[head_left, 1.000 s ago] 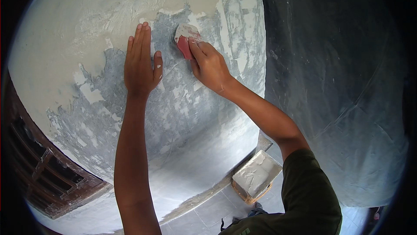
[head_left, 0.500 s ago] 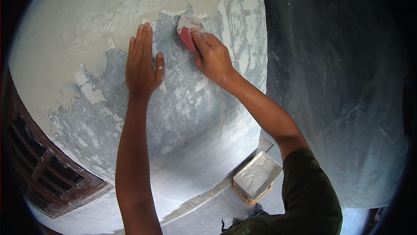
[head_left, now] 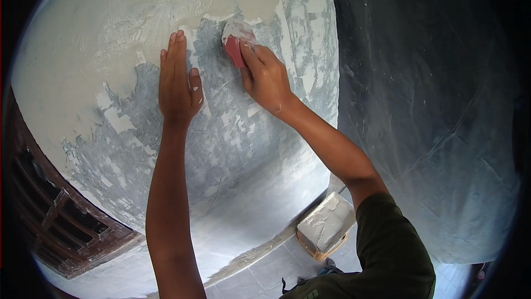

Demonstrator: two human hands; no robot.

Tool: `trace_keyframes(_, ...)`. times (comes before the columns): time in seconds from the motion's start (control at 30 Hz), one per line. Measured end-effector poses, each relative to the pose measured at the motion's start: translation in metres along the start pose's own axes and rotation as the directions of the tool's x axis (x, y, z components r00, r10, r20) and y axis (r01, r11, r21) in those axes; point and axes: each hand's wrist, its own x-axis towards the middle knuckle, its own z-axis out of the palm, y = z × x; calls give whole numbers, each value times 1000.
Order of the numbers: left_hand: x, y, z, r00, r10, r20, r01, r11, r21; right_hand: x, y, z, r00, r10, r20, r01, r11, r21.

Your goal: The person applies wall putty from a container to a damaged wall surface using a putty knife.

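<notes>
A putty knife (head_left: 233,51) with a red grip and a wide blade smeared with pale filler is in my right hand (head_left: 270,80). Its blade lies against the wall (head_left: 221,149), at the ragged border between cream filler above and scraped grey surface below. To the left, my left hand (head_left: 180,86) is held flat with fingers stretched upward, its palm toward the wall; whether it presses on the surface I cannot tell. Specks of white filler stick to the left thumb.
On the tiled floor (head_left: 265,271) at the wall's foot stands a container of pale filler (head_left: 326,222) in an orange-brown holder. A brown wooden window frame with bars (head_left: 61,210) is at lower left. Dark sheeting (head_left: 426,105) hangs along the right side.
My right hand and the putty knife have shifted slightly left and down along the wall. My left hand has slid a little to the left, its thumb closer to the fingers.
</notes>
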Motion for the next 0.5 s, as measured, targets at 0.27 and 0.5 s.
trace_keyframes(0.27, 1, 1, 2, 1000, 15, -7, -15, 1000, 7, 22, 28, 20, 997, -66, 28, 70, 986, -152)
trace_keyframes(0.5, 3, 1, 1, 1000, 4, -10, -4, 1000, 2, 26, 32, -6, 993, -35, -113, 24, 995, -97)
